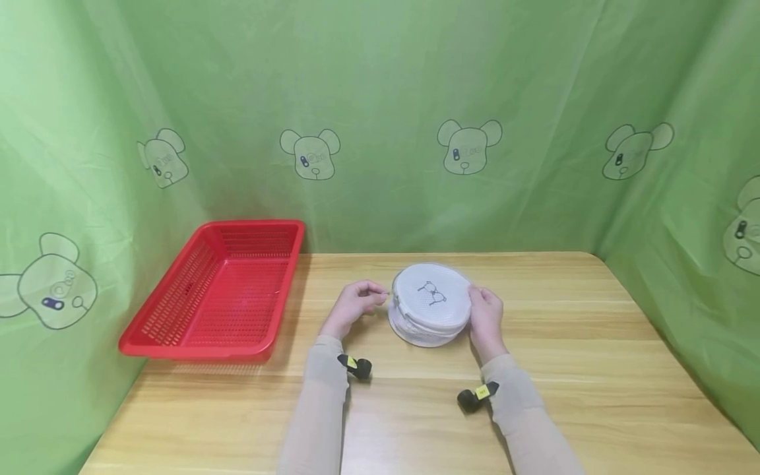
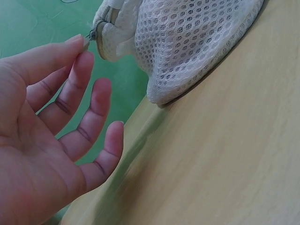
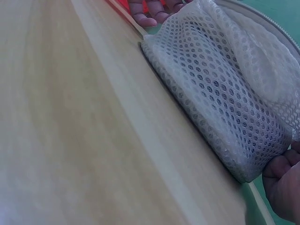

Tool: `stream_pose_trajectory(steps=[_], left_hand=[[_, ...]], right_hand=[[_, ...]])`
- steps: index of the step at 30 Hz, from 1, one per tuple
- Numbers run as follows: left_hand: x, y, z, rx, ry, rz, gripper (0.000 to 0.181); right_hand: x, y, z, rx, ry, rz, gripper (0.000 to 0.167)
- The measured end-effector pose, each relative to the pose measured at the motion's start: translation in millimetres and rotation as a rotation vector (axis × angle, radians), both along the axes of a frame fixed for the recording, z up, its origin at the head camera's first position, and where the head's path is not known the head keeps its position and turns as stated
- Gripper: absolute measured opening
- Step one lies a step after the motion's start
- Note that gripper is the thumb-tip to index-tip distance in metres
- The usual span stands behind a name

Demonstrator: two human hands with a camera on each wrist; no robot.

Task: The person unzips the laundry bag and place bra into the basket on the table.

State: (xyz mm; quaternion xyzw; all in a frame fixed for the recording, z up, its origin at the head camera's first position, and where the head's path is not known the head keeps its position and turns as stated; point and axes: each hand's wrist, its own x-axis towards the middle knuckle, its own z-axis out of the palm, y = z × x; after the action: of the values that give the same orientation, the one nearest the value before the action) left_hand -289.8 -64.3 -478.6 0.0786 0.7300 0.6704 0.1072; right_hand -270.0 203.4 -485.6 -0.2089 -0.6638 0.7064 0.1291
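Note:
A round white mesh bag (image 1: 432, 297) with a small dark drawing on its lid stands on the table. At its left side my left hand (image 1: 354, 307) pinches the zipper pull (image 2: 86, 43) between thumb and forefinger, the other fingers loosely bent, as the left wrist view shows. My right hand (image 1: 487, 320) grips the bag's right edge; in the right wrist view its curled fingers (image 3: 281, 171) are against the end of the mesh side (image 3: 211, 89). The zipper teeth run along the rim of the lid. Part of the right hand's grip is hidden.
A red plastic basket (image 1: 275, 333) with slotted walls stands at the left of the wooden table (image 1: 570, 343). Green curtains (image 1: 386, 66) with printed bear heads hang behind the table and at both sides.

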Motion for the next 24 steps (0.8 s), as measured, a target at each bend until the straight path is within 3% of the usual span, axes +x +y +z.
stream_pose_trajectory(steps=[10, 24], left_hand=[[2.8, -0.2, 2.8, 0.005, 0.007, -0.06, 0.022], [2.5, 2.8, 1.0, -0.023, 0.018, -0.096, 0.025]], right_hand=[[0.4, 1.1, -1.3, -0.005, 0.016, -0.005, 0.021], [0.3, 2.5, -1.0, -0.003, 0.006, -0.013, 0.019]])
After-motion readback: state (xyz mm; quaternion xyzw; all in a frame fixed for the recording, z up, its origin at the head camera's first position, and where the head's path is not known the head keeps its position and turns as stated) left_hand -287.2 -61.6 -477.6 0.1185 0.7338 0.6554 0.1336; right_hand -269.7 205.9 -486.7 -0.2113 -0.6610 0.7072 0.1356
